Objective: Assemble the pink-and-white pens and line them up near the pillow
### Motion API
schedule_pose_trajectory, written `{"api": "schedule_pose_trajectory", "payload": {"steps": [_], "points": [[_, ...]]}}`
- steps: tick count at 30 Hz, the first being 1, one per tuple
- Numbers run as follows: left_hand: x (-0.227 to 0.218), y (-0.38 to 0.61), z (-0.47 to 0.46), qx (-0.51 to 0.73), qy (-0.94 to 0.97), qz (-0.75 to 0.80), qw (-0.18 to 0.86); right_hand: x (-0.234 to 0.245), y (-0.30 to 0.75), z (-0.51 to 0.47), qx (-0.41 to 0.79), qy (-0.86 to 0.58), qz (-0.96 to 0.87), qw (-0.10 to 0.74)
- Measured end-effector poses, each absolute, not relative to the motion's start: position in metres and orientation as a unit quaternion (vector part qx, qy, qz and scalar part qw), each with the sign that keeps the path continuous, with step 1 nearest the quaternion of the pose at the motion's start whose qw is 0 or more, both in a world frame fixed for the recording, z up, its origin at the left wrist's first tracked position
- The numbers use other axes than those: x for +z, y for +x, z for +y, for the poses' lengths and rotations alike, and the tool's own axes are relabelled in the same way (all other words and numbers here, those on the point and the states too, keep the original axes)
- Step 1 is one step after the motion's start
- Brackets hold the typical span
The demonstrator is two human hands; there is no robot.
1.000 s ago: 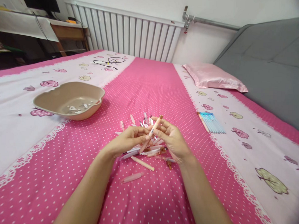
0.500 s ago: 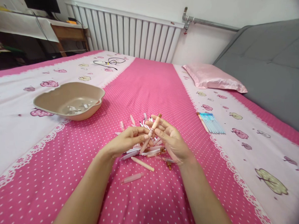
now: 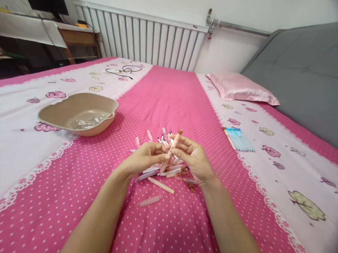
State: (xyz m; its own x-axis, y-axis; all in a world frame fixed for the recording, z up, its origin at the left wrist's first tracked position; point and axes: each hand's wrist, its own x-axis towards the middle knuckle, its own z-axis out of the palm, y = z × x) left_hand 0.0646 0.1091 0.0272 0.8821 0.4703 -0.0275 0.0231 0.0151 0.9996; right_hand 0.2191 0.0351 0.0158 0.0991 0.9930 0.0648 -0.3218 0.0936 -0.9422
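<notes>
Both my hands meet over a heap of pink and peach pens and caps (image 3: 167,169) on the pink dotted bedsheet (image 3: 170,104). My right hand (image 3: 192,159) pinches a peach pen (image 3: 174,144) that stands tilted, its brown cap pointing up and away. My left hand (image 3: 143,159) has its fingertips pressed on the lower part of the same pen. A loose peach pen barrel (image 3: 161,185) and a clear pink cap (image 3: 149,201) lie just in front of the heap, nearer to me.
A beige wavy-edged bowl (image 3: 57,112) with small white bits in it sits at the left. A pack of blue pens (image 3: 238,139) lies to the right. A pink pillow (image 3: 242,88), grey headboard (image 3: 308,73), radiator (image 3: 145,37) and black cable (image 3: 123,69) lie farther off.
The held pen has sunk slightly and the two hands have drawn closer together around it; the right fingers have curled tighter.
</notes>
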Motion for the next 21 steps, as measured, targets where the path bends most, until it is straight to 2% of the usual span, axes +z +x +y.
{"api": "schedule_pose_trajectory", "payload": {"steps": [6, 21], "points": [[0.0235, 0.0691, 0.1049, 0.199, 0.637, 0.228, 0.709, 0.0156, 0.2177, 0.0362, 0.503, -0.437, -0.4, 0.63], [0.0218, 0.0732, 0.1042, 0.245, 0.672, 0.321, 0.621, 0.0128, 0.2176, 0.0362, 0.493, -0.458, -0.4, 0.622]]}}
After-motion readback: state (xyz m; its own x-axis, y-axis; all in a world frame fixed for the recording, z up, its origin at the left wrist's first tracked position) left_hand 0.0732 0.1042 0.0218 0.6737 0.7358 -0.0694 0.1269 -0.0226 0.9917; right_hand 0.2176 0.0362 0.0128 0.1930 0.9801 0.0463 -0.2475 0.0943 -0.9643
